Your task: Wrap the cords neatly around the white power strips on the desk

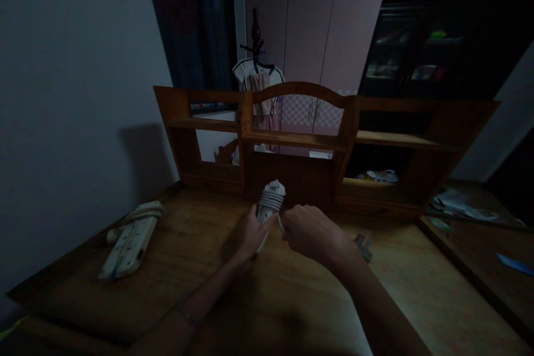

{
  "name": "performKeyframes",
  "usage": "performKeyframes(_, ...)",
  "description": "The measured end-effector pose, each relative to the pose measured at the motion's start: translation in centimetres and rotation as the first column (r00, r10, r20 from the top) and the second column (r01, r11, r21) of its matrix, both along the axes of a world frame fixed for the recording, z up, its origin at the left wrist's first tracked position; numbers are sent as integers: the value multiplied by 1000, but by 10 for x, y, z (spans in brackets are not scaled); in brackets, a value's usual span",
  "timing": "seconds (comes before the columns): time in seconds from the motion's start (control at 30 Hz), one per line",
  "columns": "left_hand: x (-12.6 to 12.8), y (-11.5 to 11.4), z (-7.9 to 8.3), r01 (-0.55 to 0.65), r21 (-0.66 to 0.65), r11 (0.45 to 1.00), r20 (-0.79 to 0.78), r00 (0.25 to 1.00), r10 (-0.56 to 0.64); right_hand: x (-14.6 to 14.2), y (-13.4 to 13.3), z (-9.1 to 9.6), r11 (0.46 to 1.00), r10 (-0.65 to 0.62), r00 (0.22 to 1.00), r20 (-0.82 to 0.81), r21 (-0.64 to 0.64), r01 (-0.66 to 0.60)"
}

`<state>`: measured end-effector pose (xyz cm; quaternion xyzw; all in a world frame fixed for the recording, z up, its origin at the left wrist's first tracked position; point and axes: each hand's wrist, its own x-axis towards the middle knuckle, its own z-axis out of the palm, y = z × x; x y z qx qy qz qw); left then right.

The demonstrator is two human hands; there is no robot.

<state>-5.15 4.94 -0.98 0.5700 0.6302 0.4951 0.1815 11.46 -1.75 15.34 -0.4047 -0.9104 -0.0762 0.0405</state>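
My left hand (251,233) is wrapped round a white power strip (265,214), which it holds up above the wooden desk. Several turns of pale cord (272,200) circle the strip near its far end. To the right of it, my right hand (306,231) is closed in a fist around the cord, a short length of which shows between the two hands. A second white power strip (132,242) lies on the desk at the left, its own cord wound about its far end. A small grey object (364,247) lies beyond my right forearm; its kind is unclear.
The wooden desk top (200,245) carries a low shelf unit (292,138) along its back edge. A white wall (75,122) closes the left side. At the right, beyond a raised edge, lie papers (463,206) and a blue item (515,263). The room is dim.
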Motion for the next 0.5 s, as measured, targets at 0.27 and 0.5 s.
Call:
performKeyframes(0.27, 3, 1, 5, 28, -5, 1000, 76, 997, -27, 16, 10, 21, 998, -15, 991, -130, 60, 23)
performKeyframes(0.5, 12, -3, 2, 65, -7, 998, -6, 998, -65, 28, 16, 25, 998, -35, 985, -169, 46, 43)
